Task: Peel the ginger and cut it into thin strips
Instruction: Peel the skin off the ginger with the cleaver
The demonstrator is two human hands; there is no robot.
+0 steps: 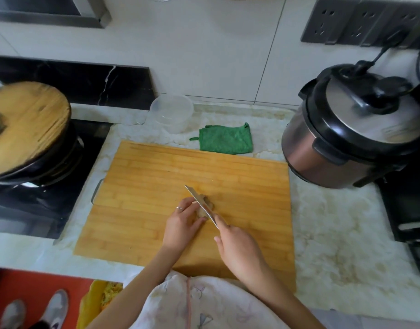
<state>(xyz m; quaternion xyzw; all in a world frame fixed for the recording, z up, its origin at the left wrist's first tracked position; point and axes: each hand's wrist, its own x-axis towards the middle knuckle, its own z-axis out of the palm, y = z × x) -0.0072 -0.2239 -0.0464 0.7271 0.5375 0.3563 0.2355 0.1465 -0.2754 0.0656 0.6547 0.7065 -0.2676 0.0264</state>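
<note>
Left hand point(181, 224) curls over the ginger point(207, 202), pinning it near the middle of the cutting board point(156, 174); the right hand point(237, 248) grips the knife point(200, 205), blade laid across the piece. To do this well, I'd tuck the fingertips back, keep the lump from rolling, and take shallow, even cuts.
</note>
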